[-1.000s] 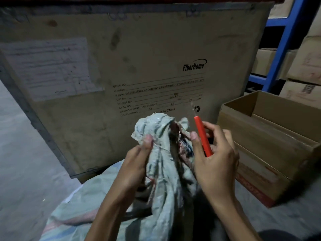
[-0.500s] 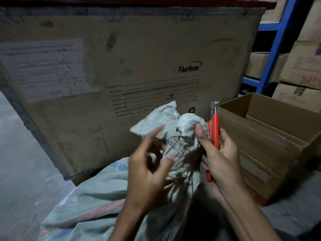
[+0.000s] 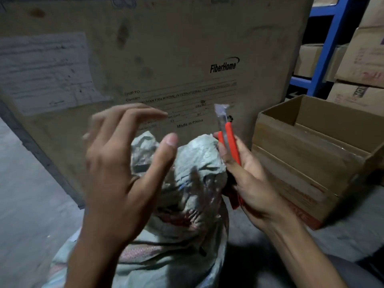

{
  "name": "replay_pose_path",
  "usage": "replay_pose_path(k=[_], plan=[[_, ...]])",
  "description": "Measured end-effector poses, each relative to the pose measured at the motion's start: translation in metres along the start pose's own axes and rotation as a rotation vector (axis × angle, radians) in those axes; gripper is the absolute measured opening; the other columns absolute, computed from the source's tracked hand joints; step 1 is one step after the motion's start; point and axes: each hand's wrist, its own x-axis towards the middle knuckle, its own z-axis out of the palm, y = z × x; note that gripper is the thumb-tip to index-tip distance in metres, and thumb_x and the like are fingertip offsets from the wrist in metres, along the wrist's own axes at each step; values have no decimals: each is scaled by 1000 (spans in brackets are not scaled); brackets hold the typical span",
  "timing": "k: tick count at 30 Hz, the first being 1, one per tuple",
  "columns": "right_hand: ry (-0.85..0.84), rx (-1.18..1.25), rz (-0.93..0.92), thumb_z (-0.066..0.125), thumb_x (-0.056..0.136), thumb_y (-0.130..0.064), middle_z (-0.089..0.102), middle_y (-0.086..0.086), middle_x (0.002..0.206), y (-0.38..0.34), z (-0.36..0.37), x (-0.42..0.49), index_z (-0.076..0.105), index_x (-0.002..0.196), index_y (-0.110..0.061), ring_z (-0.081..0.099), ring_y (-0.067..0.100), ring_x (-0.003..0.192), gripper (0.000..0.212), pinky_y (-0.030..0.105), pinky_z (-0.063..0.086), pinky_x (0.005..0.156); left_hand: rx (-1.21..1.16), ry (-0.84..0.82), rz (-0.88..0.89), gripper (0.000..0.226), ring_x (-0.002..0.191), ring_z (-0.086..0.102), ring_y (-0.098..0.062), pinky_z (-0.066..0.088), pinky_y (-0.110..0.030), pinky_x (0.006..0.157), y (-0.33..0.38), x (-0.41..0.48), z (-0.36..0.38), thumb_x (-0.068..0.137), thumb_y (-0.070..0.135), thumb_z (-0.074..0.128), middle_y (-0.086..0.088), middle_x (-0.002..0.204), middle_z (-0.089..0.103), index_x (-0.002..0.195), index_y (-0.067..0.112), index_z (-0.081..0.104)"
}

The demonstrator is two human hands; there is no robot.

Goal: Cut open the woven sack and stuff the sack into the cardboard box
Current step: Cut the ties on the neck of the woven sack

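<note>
My left hand (image 3: 122, 173) hangs spread in front of the woven sack (image 3: 187, 196), fingers (image 3: 133, 119) apart and blurred, thumb out toward the bunched top; its grip is wide apart and clamped on nothing, and I cannot tell whether any part of it touches the cloth. My right hand (image 3: 251, 179) has its grip wrapped around the red-handled cutter (image 3: 228, 140), which stands nearly upright with its pale metal tip above my fingertips. The thumb of that hand presses against the right side of the sack's gathered neck, so the cutter sits just beside the cloth.

The sack is a pale, crumpled, grey-green thing (with pinkish stripes lower down), its mouth twisted into a knob between my two hands and its body spreading out below toward me on the concrete floor (image 3: 31, 204).

The cardboard box (image 3: 307, 154) stands on the floor to the right of the sack, near it, its top open, its flaps up and a strip of tape across its near side. Behind everything a big brown crate panel (image 3: 166, 48) carries printed shipping text and a white paper label (image 3: 45, 71). At far right, a blue shelf frame (image 3: 324, 59) holds stacked cartons (image 3: 361, 63).
</note>
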Motion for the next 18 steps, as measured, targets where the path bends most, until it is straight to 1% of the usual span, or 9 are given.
replay_pose_path(k=[2, 4, 6, 8, 10, 13, 15, 17, 18], plan=[[-21, -24, 7, 64, 84, -39, 69, 4, 126, 4, 6, 0, 58, 127, -28, 65, 18, 119, 45, 34, 52, 99, -183, -370, -158, 40, 98, 66, 0, 52, -31, 88, -4, 2, 1, 87, 66, 47, 17, 96, 72, 108, 38, 66], [3, -16, 13, 67, 82, -41, 70, 10, 124, 10, 11, 1, 60, 122, -25, 67, 22, 115, 44, 38, 52, 100, -150, -559, -219, 45, 70, 61, 1, 49, -37, 70, -20, -2, 12, 81, 78, 41, 14, 72, 65, 88, 40, 64], [34, -45, 21, 70, 80, -46, 72, 12, 117, 15, 13, 2, 60, 120, -21, 70, 24, 106, 48, 43, 53, 98, -170, -660, -262, 65, 73, 64, -14, 53, -48, 75, -34, -4, 18, 78, 85, 39, 5, 73, 67, 87, 27, 67], [82, -160, 22, 70, 81, -49, 73, 14, 111, 19, 17, 2, 60, 117, -20, 72, 25, 100, 47, 45, 55, 96, -267, -730, -325, 70, 92, 73, -21, 54, -51, 92, -44, -6, 20, 78, 84, 41, -2, 94, 79, 101, 26, 73], [143, -308, -3, 66, 84, -55, 74, 13, 101, 25, 25, 2, 60, 112, -23, 73, 25, 93, 43, 48, 56, 91, -319, -712, -382, 57, 93, 75, -14, 55, -50, 95, -51, -9, 23, 77, 81, 42, 3, 95, 81, 97, 39, 75], [297, -496, -56, 54, 92, -57, 70, 14, 89, 34, 38, -2, 57, 103, -24, 68, 28, 81, 35, 50, 55, 78, -359, -671, -515, 61, 94, 76, -13, 56, -52, 96, -56, -15, 32, 76, 83, 45, 5, 89, 82, 90, 34, 80], [362, -649, -137, 46, 98, -49, 65, 5, 75, 33, 38, -4, 53, 98, -23, 65, 21, 66, 27, 43, 54, 63, -380, -643, -586, 71, 99, 77, -18, 55, -52, 99, -61, -16, 35, 76, 85, 48, 1, 92, 83, 94, 25, 81], [369, -766, -224, 41, 101, -43, 61, 3, 66, 26, 31, -6, 49, 96, -22, 64, 12, 48, 23, 26, 47, 41, -349, -489, -666, 87, 98, 77, -25, 55, -55, 98, -69, -15, 35, 72, 90, 48, -8, 92, 82, 95, 13, 79], [379, -773, -250, 41, 102, -41, 63, 3, 66, 22, 27, -7, 48, 97, -21, 61, 10, 42, 21, 22, 42, 37, -343, -382, -724, 91, 98, 77, -28, 55, -55, 97, -74, -13, 33, 72, 91, 49, -11, 91, 82, 94, 7, 78]])
